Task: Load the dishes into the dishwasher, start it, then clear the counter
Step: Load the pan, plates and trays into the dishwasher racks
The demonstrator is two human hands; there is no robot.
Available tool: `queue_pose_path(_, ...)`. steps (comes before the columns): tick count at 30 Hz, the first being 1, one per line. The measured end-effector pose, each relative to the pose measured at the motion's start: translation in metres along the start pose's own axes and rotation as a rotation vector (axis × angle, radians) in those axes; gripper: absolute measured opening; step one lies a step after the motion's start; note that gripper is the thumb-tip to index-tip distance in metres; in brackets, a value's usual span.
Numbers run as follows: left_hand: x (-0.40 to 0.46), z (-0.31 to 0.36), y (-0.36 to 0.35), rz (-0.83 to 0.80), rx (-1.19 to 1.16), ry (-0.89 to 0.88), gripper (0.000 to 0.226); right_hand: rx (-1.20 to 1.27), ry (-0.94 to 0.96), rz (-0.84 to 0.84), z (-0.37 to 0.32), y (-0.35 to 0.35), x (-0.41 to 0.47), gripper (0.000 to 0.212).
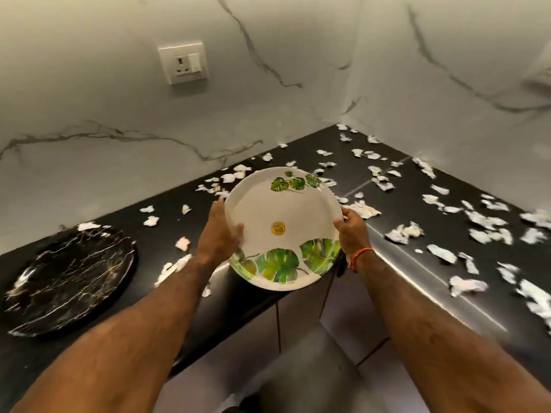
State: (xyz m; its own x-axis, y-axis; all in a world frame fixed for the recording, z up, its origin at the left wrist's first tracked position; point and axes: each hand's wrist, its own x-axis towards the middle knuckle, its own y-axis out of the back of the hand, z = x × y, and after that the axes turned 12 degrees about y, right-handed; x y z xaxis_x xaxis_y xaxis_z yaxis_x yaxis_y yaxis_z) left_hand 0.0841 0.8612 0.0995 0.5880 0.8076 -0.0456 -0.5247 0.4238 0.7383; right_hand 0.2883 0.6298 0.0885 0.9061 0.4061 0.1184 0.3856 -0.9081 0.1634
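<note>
I hold the leaf-print plate [283, 228] by opposite rims, left hand [219, 231] and right hand [353, 231] both curled onto it, tilted above the counter's [387, 180] corner, probably clear of it, ready for the dishwasher; the black plate [68, 278] waits.

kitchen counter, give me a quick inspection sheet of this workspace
surface: black L-shaped counter meeting in a corner, marble-look wall behind
job's things: white plate with green leaf print held tilted, clear of the counter; black marbled plate lying flat on the counter at left
clutter: torn white paper scraps strewn over most of the counter, some on the black plate's rim
grippers: left hand grips the leaf plate's left rim; right hand grips its right rim
cables: nothing seen
surroundings: wall socket with switch above the counter, nothing plugged in; cabinet fronts below; dishwasher not in view
</note>
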Motion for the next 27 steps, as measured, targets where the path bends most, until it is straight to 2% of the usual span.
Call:
queue_pose_path(3,-0.001,0.051,-0.024,-0.061,-0.187,0.071,0.036,0.062,-0.059,0.109,0.004,0.053,-0.016,0.032)
queue_pose_path(5,-0.005,0.080,-0.041,-0.127,-0.272,-0.014,0.027,0.016,-0.108,0.209,-0.003,0.085,-0.033,0.028)
queue_pose_path(8,-0.016,0.119,-0.061,-0.298,-0.356,-0.140,0.024,-0.267,-0.136,0.302,-0.006,0.130,-0.061,0.031)
queue_pose_path(11,-0.028,0.148,-0.085,-0.501,-0.398,-0.252,0.021,-0.566,-0.123,0.393,-0.006,0.163,-0.097,0.043)
queue_pose_path(14,-0.048,0.171,-0.106,-0.662,-0.389,-0.345,0.021,-0.672,-0.050,0.490,-0.009,0.184,-0.129,0.046)
queue_pose_path(16,-0.070,0.182,-0.123,-0.794,-0.385,-0.415,0.021,-0.758,-0.023,0.480,-0.009,0.195,-0.154,0.047)
queue_pose_path(19,-0.110,0.194,-0.148,-0.973,-0.349,-0.548,0.023,-0.841,-0.090,0.470,-0.004,0.210,-0.200,0.042)
queue_pose_path(23,-0.173,0.207,-0.182,-1.030,-0.281,-0.686,0.020,-0.887,-0.249,0.595,0.008,0.233,-0.278,0.017)
queue_pose_path(25,-0.205,0.213,-0.200,-1.022,-0.198,-0.730,0.016,-0.889,-0.336,0.655,0.011,0.244,-0.319,0.016)
queue_pose_path(27,-0.239,0.220,-0.217,-0.980,-0.071,-0.846,0.021,-0.882,-0.397,0.703,0.013,0.255,-0.355,0.018)
